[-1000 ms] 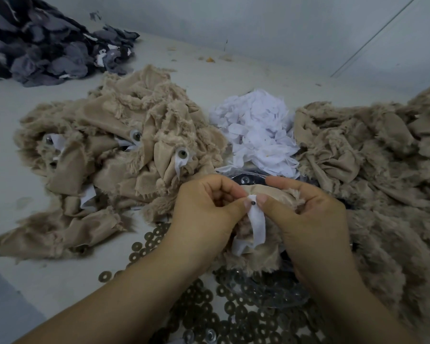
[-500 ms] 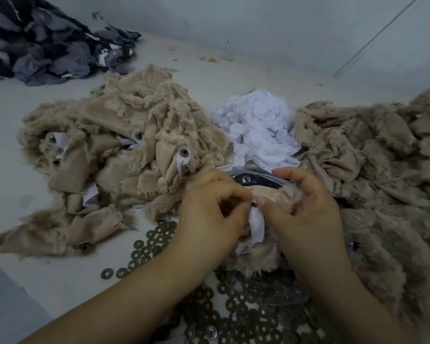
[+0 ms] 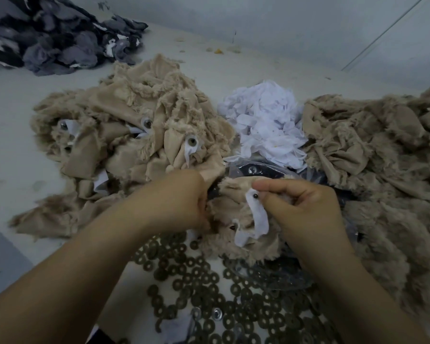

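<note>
Plush piece (image 3: 224,214) sits just above the washers (image 3: 204,274), btw both hands. Left hand (image 3: 181,202) has fingers curled tight on its edge. Right hand (image 3: 301,207) pinches the white strip (image 3: 258,219) at the dark stud (image 3: 255,195). Best approach, imo: hold strip flat, stud straight thru, then seat a washer w/o snagging fur.

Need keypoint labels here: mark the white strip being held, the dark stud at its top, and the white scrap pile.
white strip (image 3: 260,219), head view, middle of the hanging length.
dark stud (image 3: 255,195), head view, its round tip.
white scrap pile (image 3: 263,125), head view, centre of the heap.
</note>
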Tool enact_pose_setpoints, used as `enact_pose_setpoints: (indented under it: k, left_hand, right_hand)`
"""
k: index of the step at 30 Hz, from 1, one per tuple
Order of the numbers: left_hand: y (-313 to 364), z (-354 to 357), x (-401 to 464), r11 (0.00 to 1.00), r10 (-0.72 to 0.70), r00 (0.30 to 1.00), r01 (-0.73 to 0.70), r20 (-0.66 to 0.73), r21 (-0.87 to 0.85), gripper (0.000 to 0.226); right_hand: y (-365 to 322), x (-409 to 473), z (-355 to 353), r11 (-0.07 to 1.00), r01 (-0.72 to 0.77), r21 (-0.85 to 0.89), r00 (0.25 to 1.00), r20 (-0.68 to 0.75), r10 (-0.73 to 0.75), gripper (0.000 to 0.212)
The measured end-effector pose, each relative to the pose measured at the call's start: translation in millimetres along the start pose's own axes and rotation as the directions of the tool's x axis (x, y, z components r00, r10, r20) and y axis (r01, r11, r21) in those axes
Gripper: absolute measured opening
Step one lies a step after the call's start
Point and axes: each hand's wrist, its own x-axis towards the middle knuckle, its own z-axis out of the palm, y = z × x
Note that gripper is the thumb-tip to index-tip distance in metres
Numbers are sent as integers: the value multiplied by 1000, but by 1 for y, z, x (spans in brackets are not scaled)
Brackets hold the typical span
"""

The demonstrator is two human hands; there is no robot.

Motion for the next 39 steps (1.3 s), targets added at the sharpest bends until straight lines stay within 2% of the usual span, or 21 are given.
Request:
enact_pose_setpoints:
  k: [2,4,8,15,19,25,30,39]
  left_hand:
    - [-8,4,-4,977,-68,996,55,57,204,27]
    - [-10,12,-6,964,-91,994,74,56,257,29]
    - [-8,22,-1,977,-62,996,46,69,207,29]
    - [-9,25,2,985,-52,998,46,30,167,3]
    - [-9,27,6,982,-63,996,49,70,181,16]
    - [-9,30,8,983,-55,998,49,33,177,7]
    - [-7,36,5,966,18,999,-6,-43,259,27]
    - [-6,41,5,962,69,993,-40,-99,268,31]
  right_hand:
    - [-1,-2,2,1000,0,-17,1000,1,0,27]
    - [-2,-3,4,1000,-5,-26,1000,3,5,26]
    - [-3,-5,7,999,-19,-40,1000,14,19,22]
    - [0,-4,6,998,-21,-67,1000,6,21,25]
    - [1,-3,6,996,-15,-83,1000,1,15,25]
    - [0,-3,5,996,-17,-90,1000,-5,17,23]
    - [0,-4,5,995,-5,-102,1000,-5,5,25]
    - [0,-3,4,995,18,-96,1000,5,-18,24]
